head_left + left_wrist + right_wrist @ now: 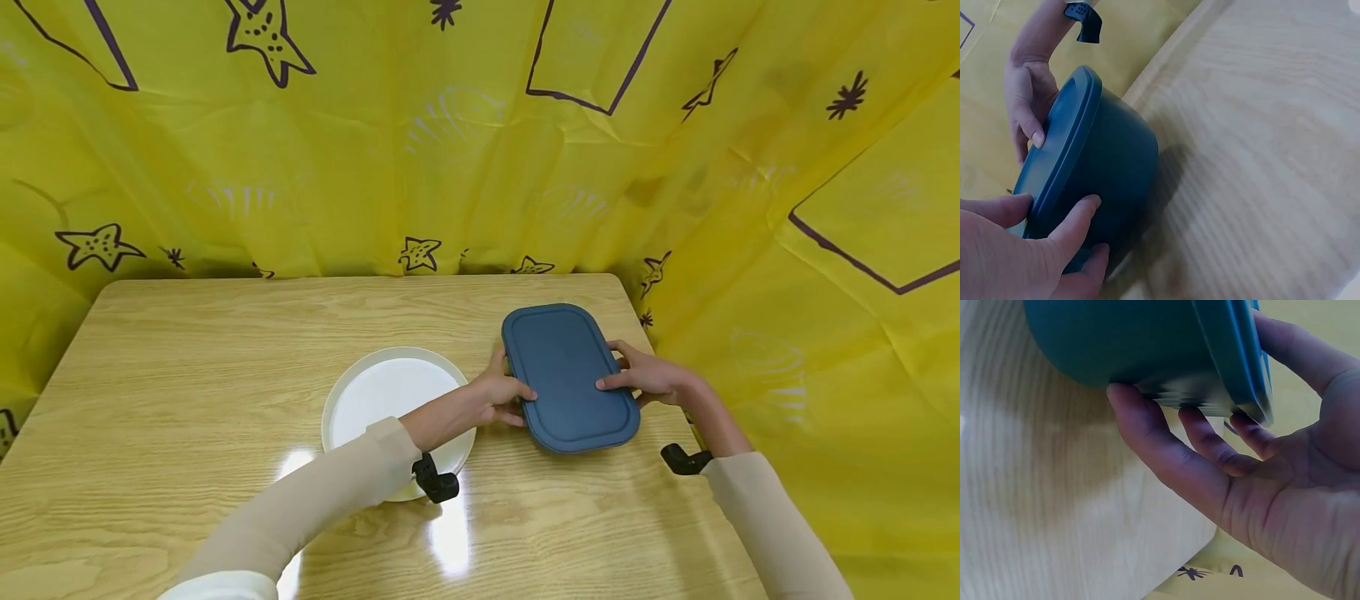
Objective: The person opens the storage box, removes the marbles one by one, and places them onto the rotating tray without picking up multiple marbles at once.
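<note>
A dark blue lidded container (566,375), rectangular with rounded corners, is at the right side of the table. My left hand (501,393) grips its left edge, thumb on the lid and fingers along the side wall. On the opposite edge my right hand (647,373) holds it the same way, thumb over the rim. The left wrist view shows the container's deep side wall (1116,156) and its shadow on the wood. In the right wrist view the fingers of my right hand (1210,456) press against the side below the lid rim.
A round white tray (360,396) with a raised rim lies left of the container, partly hidden under my left forearm. Both stand on a light wood table (187,358). A yellow patterned curtain (337,167) hangs behind and along the right side.
</note>
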Action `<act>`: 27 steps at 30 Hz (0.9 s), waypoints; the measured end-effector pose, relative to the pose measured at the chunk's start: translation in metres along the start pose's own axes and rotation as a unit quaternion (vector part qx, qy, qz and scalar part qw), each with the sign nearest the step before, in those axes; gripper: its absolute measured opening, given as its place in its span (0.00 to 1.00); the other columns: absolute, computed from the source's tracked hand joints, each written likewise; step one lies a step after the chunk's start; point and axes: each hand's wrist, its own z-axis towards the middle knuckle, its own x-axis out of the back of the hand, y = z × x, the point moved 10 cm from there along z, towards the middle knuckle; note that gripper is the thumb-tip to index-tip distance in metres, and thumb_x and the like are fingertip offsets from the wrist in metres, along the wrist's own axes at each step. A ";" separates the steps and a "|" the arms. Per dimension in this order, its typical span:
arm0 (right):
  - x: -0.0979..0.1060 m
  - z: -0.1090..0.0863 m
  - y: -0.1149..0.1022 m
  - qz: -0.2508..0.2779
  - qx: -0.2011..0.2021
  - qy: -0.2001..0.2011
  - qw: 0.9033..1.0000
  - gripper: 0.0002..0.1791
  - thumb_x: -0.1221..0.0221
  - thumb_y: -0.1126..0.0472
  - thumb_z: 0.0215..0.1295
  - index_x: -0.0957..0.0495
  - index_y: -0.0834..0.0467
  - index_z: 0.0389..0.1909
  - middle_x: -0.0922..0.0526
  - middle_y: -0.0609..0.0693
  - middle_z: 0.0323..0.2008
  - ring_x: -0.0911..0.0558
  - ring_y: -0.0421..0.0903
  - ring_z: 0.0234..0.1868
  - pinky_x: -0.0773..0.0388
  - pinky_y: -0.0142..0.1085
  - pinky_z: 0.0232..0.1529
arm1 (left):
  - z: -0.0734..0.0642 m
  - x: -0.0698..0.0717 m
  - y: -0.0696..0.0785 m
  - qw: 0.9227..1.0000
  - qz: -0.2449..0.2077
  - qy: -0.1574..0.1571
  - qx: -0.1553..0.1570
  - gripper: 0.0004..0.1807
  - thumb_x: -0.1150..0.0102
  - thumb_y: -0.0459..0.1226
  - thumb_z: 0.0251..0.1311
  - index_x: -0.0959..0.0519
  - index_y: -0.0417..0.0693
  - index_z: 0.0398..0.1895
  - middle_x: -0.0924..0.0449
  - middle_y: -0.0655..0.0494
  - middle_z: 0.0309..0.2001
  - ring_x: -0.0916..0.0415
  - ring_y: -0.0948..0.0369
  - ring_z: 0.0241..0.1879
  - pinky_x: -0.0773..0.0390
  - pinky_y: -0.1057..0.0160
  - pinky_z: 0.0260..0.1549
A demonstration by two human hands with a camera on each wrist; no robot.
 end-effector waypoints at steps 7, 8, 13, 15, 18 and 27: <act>-0.011 -0.004 0.007 0.004 0.014 0.006 1.000 0.51 0.37 0.59 0.69 0.65 0.57 0.77 0.45 0.74 0.67 0.17 0.58 0.45 0.16 0.53 0.40 | -0.007 0.002 -0.013 1.000 0.000 0.004 -0.008 0.55 0.42 0.16 0.57 0.57 0.61 0.80 0.30 0.35 0.52 0.18 0.38 0.44 0.21 0.36 0.46; -0.012 -0.004 0.008 0.003 0.016 0.008 1.000 0.51 0.36 0.59 0.69 0.65 0.57 0.77 0.45 0.74 0.67 0.17 0.57 0.45 0.15 0.53 0.40 | -0.008 0.002 -0.014 1.000 0.000 0.005 -0.010 0.56 0.42 0.16 0.57 0.58 0.61 0.80 0.29 0.34 0.51 0.18 0.38 0.43 0.21 0.35 0.45; -0.018 -0.007 0.013 0.005 0.017 0.018 1.000 0.51 0.36 0.59 0.68 0.64 0.58 0.77 0.45 0.74 0.66 0.17 0.57 0.44 0.15 0.53 0.39 | -0.014 0.004 -0.021 1.000 -0.003 0.012 -0.011 0.57 0.43 0.15 0.56 0.58 0.61 0.80 0.31 0.36 0.52 0.19 0.39 0.43 0.22 0.34 0.46; -0.021 -0.008 0.014 0.002 0.016 0.023 1.000 0.52 0.35 0.59 0.68 0.64 0.58 0.77 0.45 0.74 0.66 0.17 0.57 0.44 0.15 0.52 0.39 | -0.016 0.004 -0.023 1.000 -0.007 0.014 -0.012 0.57 0.43 0.15 0.56 0.58 0.61 0.80 0.32 0.36 0.52 0.19 0.39 0.43 0.22 0.34 0.46; -0.024 -0.009 0.017 0.004 0.015 0.029 0.999 0.52 0.35 0.60 0.67 0.64 0.58 0.77 0.45 0.74 0.66 0.17 0.57 0.43 0.15 0.52 0.39 | -0.018 0.005 -0.026 1.000 -0.009 0.015 -0.014 0.56 0.43 0.14 0.55 0.57 0.60 0.80 0.33 0.36 0.52 0.19 0.40 0.42 0.22 0.34 0.46; -0.034 -0.008 0.021 0.023 0.024 0.037 0.999 0.52 0.34 0.62 0.66 0.64 0.59 0.77 0.45 0.74 0.65 0.17 0.57 0.42 0.15 0.53 0.36 | -0.023 0.010 -0.031 0.999 0.016 0.035 -0.020 0.56 0.43 0.15 0.55 0.56 0.59 0.80 0.30 0.35 0.50 0.19 0.42 0.40 0.19 0.36 0.42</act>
